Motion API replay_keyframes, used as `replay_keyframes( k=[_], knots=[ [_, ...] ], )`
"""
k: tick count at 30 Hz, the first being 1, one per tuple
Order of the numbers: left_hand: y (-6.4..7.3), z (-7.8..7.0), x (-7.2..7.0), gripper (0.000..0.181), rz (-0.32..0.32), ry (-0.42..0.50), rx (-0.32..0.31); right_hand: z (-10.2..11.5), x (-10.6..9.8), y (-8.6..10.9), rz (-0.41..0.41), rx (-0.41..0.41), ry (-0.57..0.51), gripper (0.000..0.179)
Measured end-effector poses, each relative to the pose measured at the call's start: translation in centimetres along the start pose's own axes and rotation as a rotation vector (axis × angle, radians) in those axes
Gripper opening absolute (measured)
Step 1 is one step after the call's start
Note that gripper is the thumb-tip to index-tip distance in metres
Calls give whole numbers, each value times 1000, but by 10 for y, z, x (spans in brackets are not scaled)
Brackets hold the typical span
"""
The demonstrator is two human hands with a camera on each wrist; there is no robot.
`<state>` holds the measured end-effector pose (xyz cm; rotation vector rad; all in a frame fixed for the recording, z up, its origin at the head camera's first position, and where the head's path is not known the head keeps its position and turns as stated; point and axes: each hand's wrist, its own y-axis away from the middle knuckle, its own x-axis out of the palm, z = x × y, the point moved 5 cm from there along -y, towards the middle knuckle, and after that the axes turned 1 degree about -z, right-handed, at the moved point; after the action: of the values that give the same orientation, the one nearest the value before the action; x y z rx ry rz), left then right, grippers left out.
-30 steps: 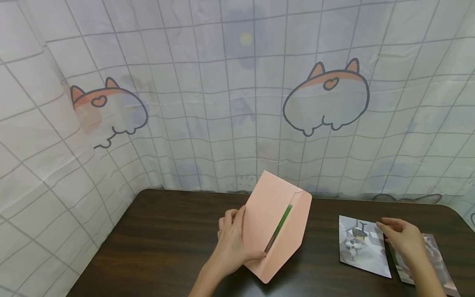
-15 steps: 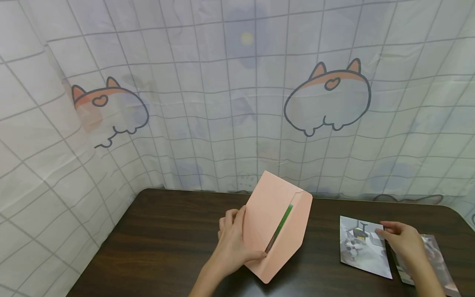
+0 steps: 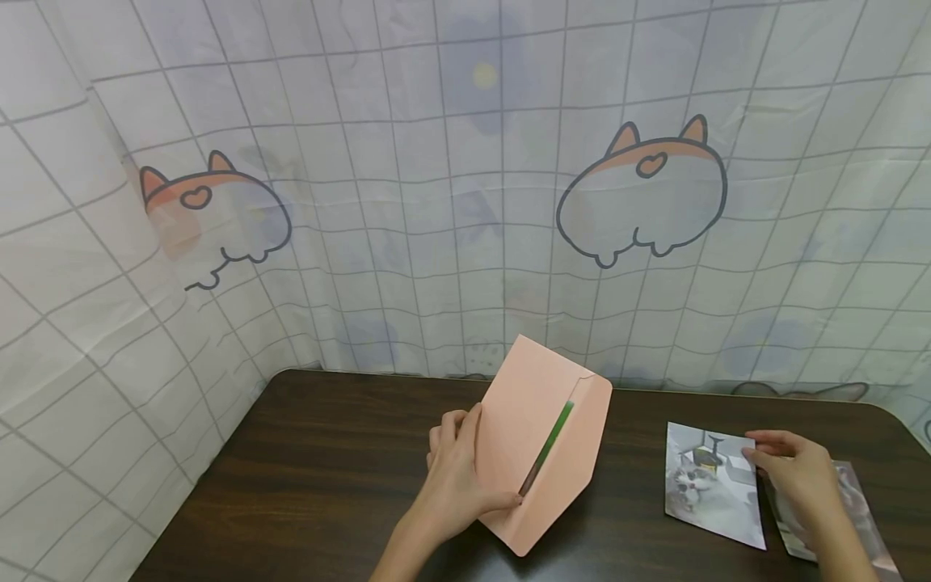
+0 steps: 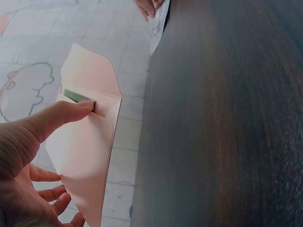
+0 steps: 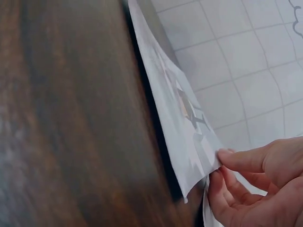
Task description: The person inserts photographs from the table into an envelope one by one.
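My left hand [image 3: 458,477] grips a pale pink envelope [image 3: 524,420] tilted up over the table, its flap unfolded. In the left wrist view the thumb presses at the envelope's mouth, where a green-edged card [image 4: 73,96] shows inside; most of that card is hidden. At the right, my right hand [image 3: 796,469] pinches the edge of a greyish picture card [image 3: 713,489] with a white furry animal on it. The right wrist view shows thumb and fingertips [image 5: 226,158] on the card's edge, the sheet slightly bowed. Partly under the right forearm lies another picture card [image 3: 858,505].
A dark wood-grain table [image 3: 313,477] spans the lower part of the head view, with rounded far corners. Close behind and to the left hangs a white gridded curtain [image 3: 436,202] with cartoon animal drawings.
The right hand's fingertips have shifted slightly along the picture card's edge, and the card now bows a little. The left hand and envelope hold still.
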<state>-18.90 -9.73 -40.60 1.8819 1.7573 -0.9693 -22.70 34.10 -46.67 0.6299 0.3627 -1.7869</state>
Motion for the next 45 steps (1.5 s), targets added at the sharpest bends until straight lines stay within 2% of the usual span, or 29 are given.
replay_keyframes(
  k=[5,10,19,31,39,45],
  knots=[
    [0,0,-1,121,-4,-3,4,1,-2,1,28,15,-76,40],
    [1,0,-1,121,-7,-3,6,2,-4,2,24,13,-105,36],
    [0,1,-3,121,-20,-16,11,6,-7,2,67,13,-135,38],
    [-1,2,-5,120,-40,-27,2,23,-9,8,114,-51,-100,41],
    [-2,2,-6,119,-55,-46,5,32,-6,10,147,-96,-139,39],
    [-2,4,-7,119,-69,-51,11,40,-5,14,140,-128,-168,34]
  ],
)
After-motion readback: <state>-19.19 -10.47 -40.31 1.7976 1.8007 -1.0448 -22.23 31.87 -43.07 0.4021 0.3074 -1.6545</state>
